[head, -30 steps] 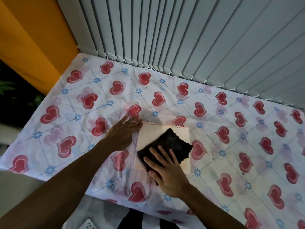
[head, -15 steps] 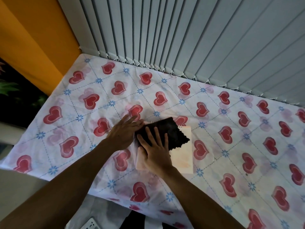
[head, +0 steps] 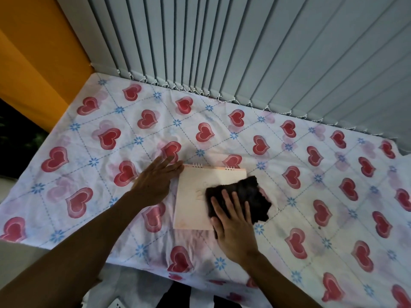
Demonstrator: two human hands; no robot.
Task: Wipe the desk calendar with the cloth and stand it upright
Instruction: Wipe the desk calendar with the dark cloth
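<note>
The calendar [head: 195,196] lies flat on the heart-print sheet [head: 89,152], spiral edge toward the blinds [head: 244,52]. The left hand [head: 155,182] lies flat, fingers spread, against the calendar's left edge. The right hand [head: 233,227], fingers spread, presses the dark cloth [head: 246,196] onto the calendar's right side, the cloth overhanging its right edge.

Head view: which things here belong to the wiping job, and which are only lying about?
Belong to the job:
- desk calendar, lying flat
- dark cloth, pressed on the calendar
- right hand, flat on the cloth
- left hand, at the calendar's left edge

Only there:
- heart-print sheet
- vertical blinds
</note>
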